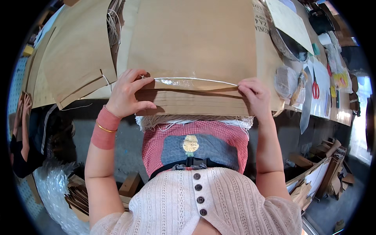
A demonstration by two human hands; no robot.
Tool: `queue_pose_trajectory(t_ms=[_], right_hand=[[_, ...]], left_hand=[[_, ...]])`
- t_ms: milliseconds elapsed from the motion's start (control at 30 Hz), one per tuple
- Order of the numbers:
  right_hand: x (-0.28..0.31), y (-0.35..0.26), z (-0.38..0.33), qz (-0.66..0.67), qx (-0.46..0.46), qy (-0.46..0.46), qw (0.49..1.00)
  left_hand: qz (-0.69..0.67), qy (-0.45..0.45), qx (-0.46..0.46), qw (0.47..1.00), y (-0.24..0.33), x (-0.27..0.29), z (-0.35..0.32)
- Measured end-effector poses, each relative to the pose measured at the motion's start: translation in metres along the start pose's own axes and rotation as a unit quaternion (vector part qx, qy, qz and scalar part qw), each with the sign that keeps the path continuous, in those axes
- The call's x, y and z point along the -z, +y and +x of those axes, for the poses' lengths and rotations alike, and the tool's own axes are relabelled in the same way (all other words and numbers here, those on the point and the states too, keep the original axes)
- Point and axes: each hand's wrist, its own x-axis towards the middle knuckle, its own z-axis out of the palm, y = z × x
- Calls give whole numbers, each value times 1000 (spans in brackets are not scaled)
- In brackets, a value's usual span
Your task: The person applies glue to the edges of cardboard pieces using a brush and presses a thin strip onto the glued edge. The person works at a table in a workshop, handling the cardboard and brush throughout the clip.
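A large brown paper bag [192, 43] lies flat before me, a shiny strip of clear tape [176, 82] near its close edge. Along that edge runs a white cord [196, 79], nearly straight. My right hand [254, 94] pinches the cord's right end between thumb and fingers. My left hand [127, 92] rests on the paper at the cord's left end, its thumb and forefinger spread apart. Below the cord, several layered brown paper edges [196, 102] overlap toward me. A bundle of white cords [188, 120] hangs over my lap.
To the left lies another stack of brown paper bags [74, 58] with a cord loop. Red scissors [315, 89], a long blade [305, 117] and a stone-like bowl [288, 43] are at right. Another person's hands [25, 105] show at far left. Bubble wrap [58, 188] stands lower left.
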Motion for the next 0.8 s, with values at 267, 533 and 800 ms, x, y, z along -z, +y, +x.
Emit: queue_pose_trajectory(t_ms=[267, 533, 800], right_hand=[[-17, -15, 23, -58, -217, 43, 974], [-42, -13, 13, -355, -31, 126, 926], [-74, -51, -2, -352, -44, -75, 932]], left_hand=[[-127, 63, 210, 967, -19, -17, 12], [193, 119, 231, 946, 7, -34, 20], [181, -46, 191, 964, 36, -50, 16]])
